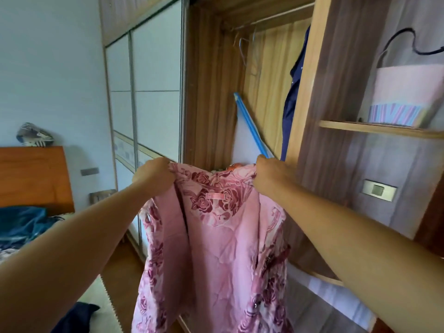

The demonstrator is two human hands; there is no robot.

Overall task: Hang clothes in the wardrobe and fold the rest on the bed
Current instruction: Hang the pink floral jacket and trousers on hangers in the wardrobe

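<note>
Holding a pink floral garment (216, 248) up in front of the wardrobe (211, 92), level with the lower half of its open bay. Grip: left hand (153, 175) has its fingers curled tight on the garment's left shoulder edge; right hand (269, 176) is clenched the same way on the right shoulder edge. The cloth is stretched between the two with its inside face toward the camera. A pink label (214, 195) shows below the collar, and the rest hangs free down the wardrobe front.

Inside the wardrobe:
- rail (271, 16) runs across the top of the bay
- bare wire hangers (247, 54) are hooked on it toward the bay's left end
- navy garment (292, 97) hangs at the bay's right edge, partly hidden by the upright panel
- blue pole (249, 123) leans diagonally on the wardrobe's back wall, lower end behind the right hand
- something orange shows in the bay just above the collar; can't tell what

Left of the open bay: white sliding doors (153, 68), closed. Right of the bay is an open shelf section. A pink bag (403, 99) with a black handle stands on its shelf board (374, 128), and a grey wall plate (379, 189) sits below that board.

Far left of the wardrobe: bed (33, 179) with an orange-brown headboard, blue cloth (21, 224) heaped on the mattress, striped item (33, 134) on top of the headboard. Dark cloth (74, 316) lies on the floor, out from the wardrobe doors.
</note>
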